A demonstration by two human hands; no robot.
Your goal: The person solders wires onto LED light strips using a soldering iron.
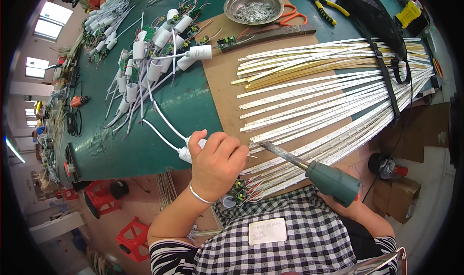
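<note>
Head view. The left hand (217, 163) was clenched around a white cylindrical driver housing (186, 153) with a white cable (162, 118) running from it up the green tabletop (186, 105); hand and housing hung at the tabletop's near edge, partly over it. The right hand (355, 208), largely hidden behind the tool, grasped the green handle of a soldering iron (316, 171), whose metal tip (266, 145) pointed up and left, close to the left hand's fingers and over the near ends of the LED strips (328, 105). These white and yellowish strips fanned across a brown cardboard sheet (220, 76) and were gathered at the right under a black strap (386, 76). Small circuit boards with coloured wires (240, 190) lay at the near edge, just below the left hand. Farther back lay a heap of white housings and cables (145, 57), a metal dish of scraps (253, 6), and yellow-handled pliers (324, 6). Bare green tabletop remained left of the cardboard. Red plastic stools (101, 197) stood on the floor beyond the edge.
</note>
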